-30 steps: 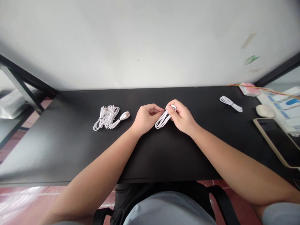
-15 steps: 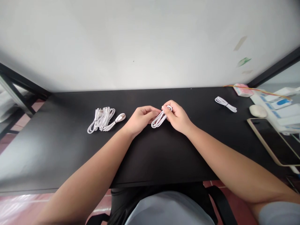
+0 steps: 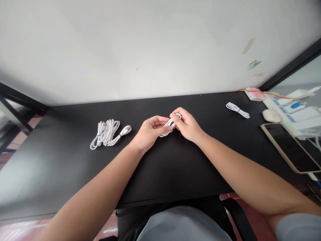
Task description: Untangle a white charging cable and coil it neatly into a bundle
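Observation:
Both my hands meet over the middle of a black table (image 3: pixel 175 167). My right hand (image 3: pixel 187 125) pinches the top end of a folded white cable (image 3: pixel 168 126), fingers curled round it. My left hand (image 3: pixel 149 132) closes its fingers on the lower loops of the same cable. A pile of loose white cables (image 3: pixel 106 133) lies on the table to the left of my left hand. One tied white cable bundle (image 3: pixel 237 109) lies far to the right.
At the right edge lie a phone (image 3: pixel 291 145), a white mouse (image 3: pixel 271 115), white-and-blue boxes (image 3: pixel 296 107) and a pink pack (image 3: pixel 254 94). A white wall rises behind the table. A black frame stands at the left.
My left hand has moved in from beside the cable and closed on its loops. The view has swung slightly, shifting everything to the left.

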Tool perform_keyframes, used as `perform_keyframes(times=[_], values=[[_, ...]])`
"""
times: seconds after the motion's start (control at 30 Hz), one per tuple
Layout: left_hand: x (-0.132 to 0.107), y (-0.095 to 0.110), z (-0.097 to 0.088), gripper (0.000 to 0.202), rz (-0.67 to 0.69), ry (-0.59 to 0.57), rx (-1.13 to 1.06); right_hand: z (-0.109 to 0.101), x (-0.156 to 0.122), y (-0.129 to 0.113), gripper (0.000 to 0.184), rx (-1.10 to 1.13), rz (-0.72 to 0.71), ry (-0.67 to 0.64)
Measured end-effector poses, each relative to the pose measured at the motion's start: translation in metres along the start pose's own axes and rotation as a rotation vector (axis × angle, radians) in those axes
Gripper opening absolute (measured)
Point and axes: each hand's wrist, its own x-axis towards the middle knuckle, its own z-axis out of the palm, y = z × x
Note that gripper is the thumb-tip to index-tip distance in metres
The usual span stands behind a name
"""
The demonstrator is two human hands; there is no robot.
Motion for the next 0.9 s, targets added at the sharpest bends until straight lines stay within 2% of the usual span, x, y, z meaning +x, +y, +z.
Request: perform_keyframes(times=[0.17, 0.4, 0.67, 0.9], values=[[0.001, -0.005, -0.001, 0.031, 0.03, 0.021, -0.002, 0.002, 0.001, 0.002, 0.033, 0.047, 0.03, -0.015], [-0.001, -0.007, 0.003, 0.027, 0.082, 0.092, 0.029, 0.005, 0.005, 0.002, 0.036, 0.279, 0.157, -0.027], [-0.006, -0.002, 0.011, 0.025, 0.166, 0.214, 0.299, 0.004, 0.006, 0.0, 0.037, 0.362, 0.247, -0.004], [-0.011, -0.001, 0.013, 0.027, 0.229, 0.172, 0.493, 0.004, 0.005, 0.001, 0.036, 0.412, 0.281, 0.032]])
